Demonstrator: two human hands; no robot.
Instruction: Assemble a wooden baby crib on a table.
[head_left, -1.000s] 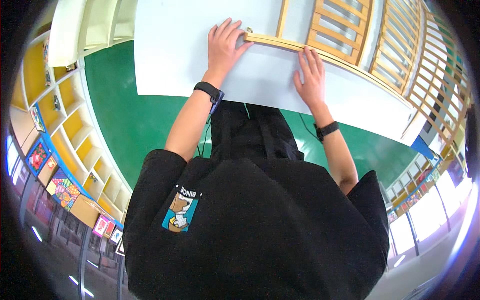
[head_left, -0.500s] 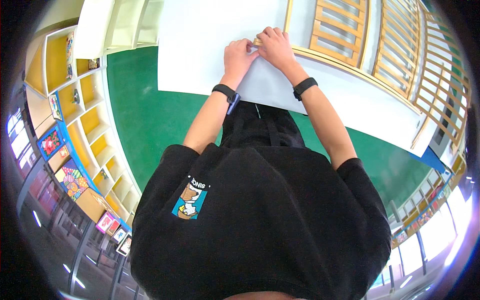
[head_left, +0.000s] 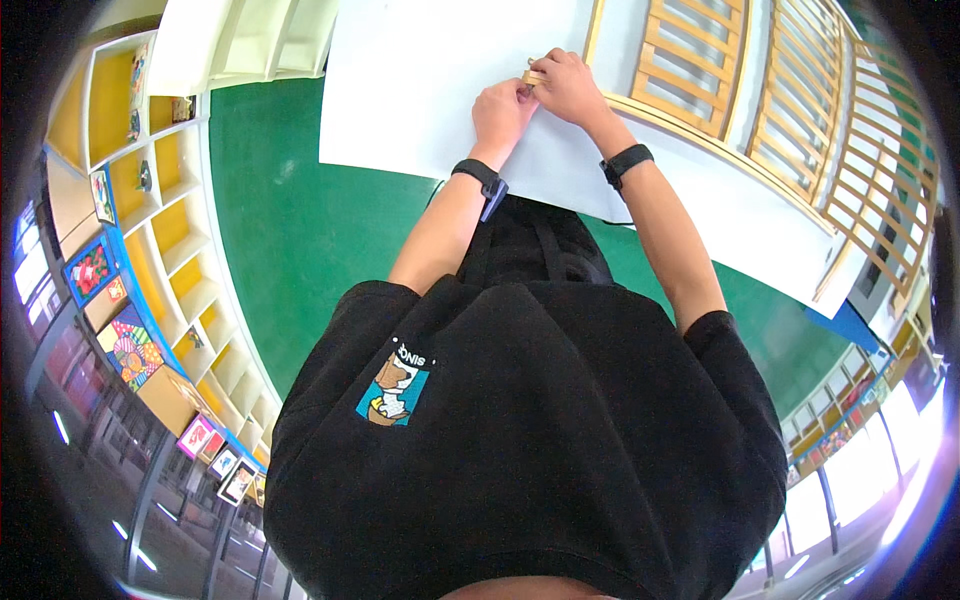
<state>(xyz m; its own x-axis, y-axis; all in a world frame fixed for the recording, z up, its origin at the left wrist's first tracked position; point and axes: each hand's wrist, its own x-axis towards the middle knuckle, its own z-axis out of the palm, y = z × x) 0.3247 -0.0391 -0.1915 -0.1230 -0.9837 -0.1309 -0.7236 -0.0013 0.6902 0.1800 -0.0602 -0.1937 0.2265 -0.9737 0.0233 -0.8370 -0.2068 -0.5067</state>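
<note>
My right hand (head_left: 568,88) is closed over the end of a pale wooden bar (head_left: 534,77), above the white tabletop. Close against it, my left hand (head_left: 503,113) pinches just under that same end. Whatever sits between the left fingertips is too small to make out. To the right of my hands, a long wooden rail (head_left: 700,140) runs along the near side of a slatted wooden frame (head_left: 688,65). My right hand hides whether the held bar joins this rail. Dark bands circle both wrists.
More slatted wooden panels (head_left: 800,90) lie further right on the white table (head_left: 400,100), the last (head_left: 885,150) reaching its far right end. Green floor (head_left: 270,220) shows around the table. White shelves with yellow backs (head_left: 180,215) stand at left, with framed pictures beside them.
The view has shifted slightly, so the table and both hands sit differently in it. More of the wooden bar's end now shows between my hands, which stay close together.
</note>
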